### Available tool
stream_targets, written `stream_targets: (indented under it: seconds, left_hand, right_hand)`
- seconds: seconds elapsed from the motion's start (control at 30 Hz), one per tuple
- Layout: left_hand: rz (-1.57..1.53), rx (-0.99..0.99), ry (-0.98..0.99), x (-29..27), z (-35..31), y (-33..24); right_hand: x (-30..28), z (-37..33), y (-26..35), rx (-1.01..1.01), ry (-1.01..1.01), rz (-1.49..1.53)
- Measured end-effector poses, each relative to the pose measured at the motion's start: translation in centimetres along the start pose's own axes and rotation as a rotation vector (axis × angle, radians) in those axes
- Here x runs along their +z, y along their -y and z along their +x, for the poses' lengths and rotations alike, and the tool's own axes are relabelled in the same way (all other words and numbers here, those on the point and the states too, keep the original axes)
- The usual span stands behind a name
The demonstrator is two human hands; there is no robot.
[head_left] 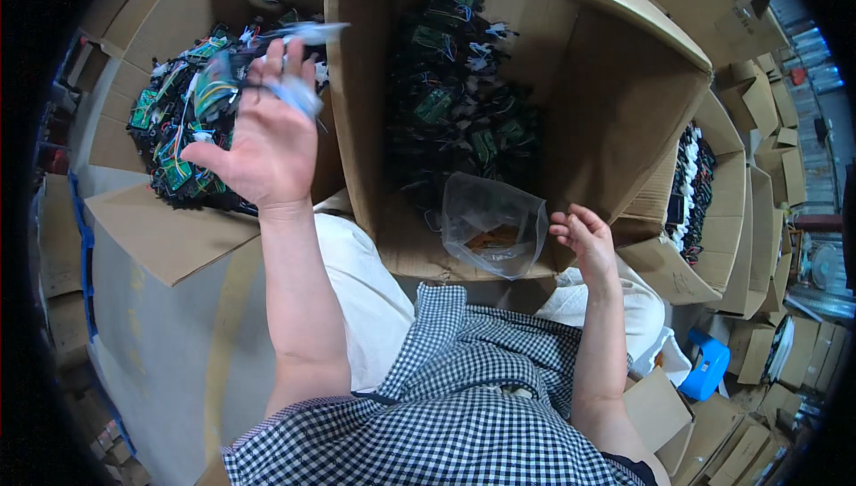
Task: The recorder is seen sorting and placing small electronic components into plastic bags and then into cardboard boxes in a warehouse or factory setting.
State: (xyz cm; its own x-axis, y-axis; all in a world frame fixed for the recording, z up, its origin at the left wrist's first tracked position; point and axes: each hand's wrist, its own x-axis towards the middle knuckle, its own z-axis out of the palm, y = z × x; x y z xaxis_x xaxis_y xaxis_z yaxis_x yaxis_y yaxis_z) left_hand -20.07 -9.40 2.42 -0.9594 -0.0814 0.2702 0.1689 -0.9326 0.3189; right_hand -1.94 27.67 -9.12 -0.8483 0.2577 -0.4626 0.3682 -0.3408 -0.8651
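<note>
My left hand (272,147) is raised palm up over the left carton, with its fingers stretched out. A green circuit board with wires (214,86), smeared by motion, is at its fingers. Its blurred white connectors (299,95) cross in front of the fingers, and I cannot tell whether they touch. On the right, the fingers of my right hand (586,241) are curled together at the edge of a clear plastic bag (495,223). The bag sits at the near side of the middle carton (615,102), and something orange-brown shows through it.
Wired circuit boards (169,160) heap up in the left carton, and more boards (437,102) fill the middle one's left side. Another carton (727,210) at right holds black and white parts. A blue plastic object (706,364) lies lower right. A carton flap (169,232) juts out.
</note>
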Motion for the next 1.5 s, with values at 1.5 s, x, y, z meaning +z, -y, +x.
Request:
stream_targets:
  seconds: [1.5]
  left_hand:
    - [1.720, -1.110, 1.036, -0.3, -5.8, 11.3]
  right_hand:
    - [5.7, 19.8, -3.9, -1.033, 0.022, -1.974]
